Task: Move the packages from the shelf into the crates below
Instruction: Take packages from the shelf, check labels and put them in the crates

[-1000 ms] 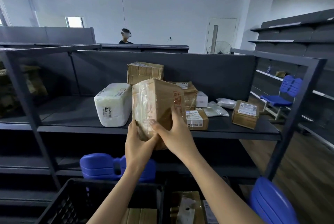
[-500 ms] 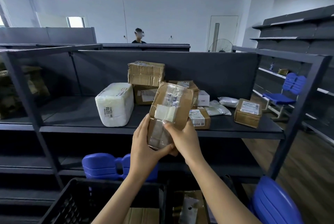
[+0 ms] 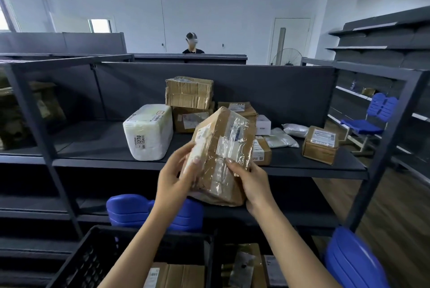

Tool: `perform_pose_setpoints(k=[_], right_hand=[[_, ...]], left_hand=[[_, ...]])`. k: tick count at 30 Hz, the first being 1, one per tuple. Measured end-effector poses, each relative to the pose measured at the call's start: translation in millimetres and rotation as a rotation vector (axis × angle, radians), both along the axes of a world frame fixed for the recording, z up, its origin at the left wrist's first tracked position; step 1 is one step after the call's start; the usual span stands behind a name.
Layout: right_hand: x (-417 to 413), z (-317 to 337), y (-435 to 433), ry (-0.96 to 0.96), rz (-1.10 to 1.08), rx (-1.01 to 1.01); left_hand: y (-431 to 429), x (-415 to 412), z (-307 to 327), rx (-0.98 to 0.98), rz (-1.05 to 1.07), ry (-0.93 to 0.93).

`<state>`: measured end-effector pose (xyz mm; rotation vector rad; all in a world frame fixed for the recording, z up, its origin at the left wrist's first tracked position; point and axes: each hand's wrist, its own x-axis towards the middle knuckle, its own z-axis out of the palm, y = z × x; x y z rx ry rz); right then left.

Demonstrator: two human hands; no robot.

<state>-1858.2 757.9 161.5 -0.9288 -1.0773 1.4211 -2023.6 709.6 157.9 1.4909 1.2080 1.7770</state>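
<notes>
I hold a taped brown cardboard package in front of the dark shelf, tilted, with a white label on its upper left face. My left hand grips its left side and my right hand grips its lower right side. On the shelf lie a white wrapped package, stacked brown boxes, a small labelled box and pale bags. Below, a black crate stands at the bottom left; more boxes lie beneath my arms.
A person stands behind the far partition. Blue plastic chairs stand at the right, another blue seat at bottom right, and a blue object sits on the lower shelf. Grey shelving lines the right wall.
The package has turned in my hands and tipped to the right, showing a different taped face. It sits slightly lower than a second ago. The person at the back moved right.
</notes>
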Motion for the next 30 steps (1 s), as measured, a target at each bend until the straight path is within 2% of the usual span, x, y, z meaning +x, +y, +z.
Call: perform_pose_setpoints(k=[3,6,8,12,17,20,30], right_hand=[[4.6,-2.2,-3.3,0.024,0.056,-0.005],[9.1,-3.2,-2.3,0.051,0.098,-0.006],[12.6,-3.7,-0.1,0.058,0.109,0.007],[18.8,-6.1,3.0,0.094,0.155,0.011],[26.1,-6.0,8.6,0.109,0.186,0.012],[29.9,-0.8,10.0,-0.007,0.105,0.113],[24.9,4.2,3.6,-0.297,0.018,0.258]], left_hand=[[6.1,-11.0,6.5,-0.214,0.139,-0.008],[7.8,-14.2,7.0,-0.403,-0.031,-0.103],[8.7,-16.2,5.2,-0.448,-0.081,-0.115],[12.2,-18.7,6.7,-0.498,-0.053,-0.110],[13.0,-10.3,8.5,-0.410,0.004,-0.222],[13.7,-5.2,6.3,-0.324,0.087,-0.287],[9.7,20.9,-1.2,-0.192,0.199,-0.241]])
